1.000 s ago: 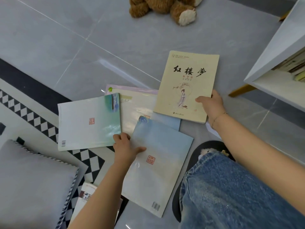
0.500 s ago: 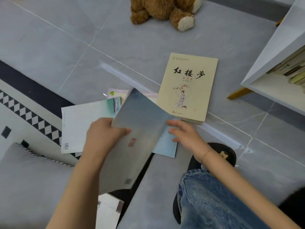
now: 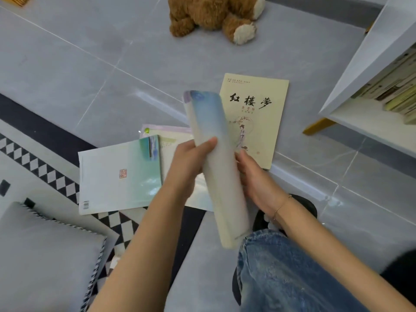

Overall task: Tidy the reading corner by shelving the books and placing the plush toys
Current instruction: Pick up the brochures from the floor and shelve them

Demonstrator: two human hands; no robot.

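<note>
1. While I scan from the far left, a grey cushion [image 3: 42,255] lies on the checked rug [image 3: 56,176], well out from my left hand and lower in view.
2. Just left of that hand a pale green book [image 3: 119,176] lies flat on the floor, overlapping another thin one [image 3: 166,131] beneath it.
3. My left hand [image 3: 186,163] has its thumb curled over the near face of the blue book [image 3: 216,167]; its fingers go behind, so it pinches the cover.
4. That blue book is lifted off the floor, tilted on edge between both hands and blurred.
5. My right hand [image 3: 254,179] touches the book's far side; its fingers are hidden behind it, so I cannot tell whether they grip or merely steady it.
6. Beyond that hand a cream book [image 3: 258,104] lies flat; further up sits the brown plush bear [image 3: 213,16].
7. Far right stands the white shelf [image 3: 364,70], already holding books.
8. I judge this the gathering step: next I should square the book in both hands and carry it right, spine out, into the shelf.
</note>
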